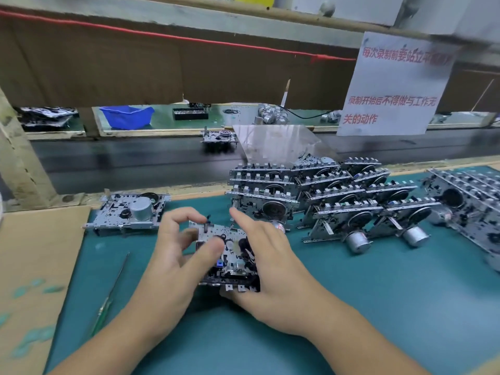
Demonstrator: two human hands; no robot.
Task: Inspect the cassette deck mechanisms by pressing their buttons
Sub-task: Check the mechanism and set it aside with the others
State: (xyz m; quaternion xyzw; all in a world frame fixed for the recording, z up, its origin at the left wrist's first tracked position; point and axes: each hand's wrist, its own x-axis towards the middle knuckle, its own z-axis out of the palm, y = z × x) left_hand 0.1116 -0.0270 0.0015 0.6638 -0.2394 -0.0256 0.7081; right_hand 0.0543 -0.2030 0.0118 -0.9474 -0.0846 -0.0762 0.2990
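A cassette deck mechanism (230, 253), metal plate with black parts and a row of buttons along its near edge, is held between both hands above the green mat (351, 307). My left hand (173, 255) grips its left side, thumb lying across the top and fingers curled over the far edge. My right hand (267, 263) grips the right side, its thumb under the button edge and its index finger stretched along the far right corner. Much of the mechanism is hidden by the hands.
A single mechanism (130, 212) lies at the mat's far left. Several mechanisms stand stacked in rows (338, 196) to the right. A green screwdriver (108, 296) lies at the left. One mechanism (219, 138) sits on the black conveyor belt (121, 161) behind.
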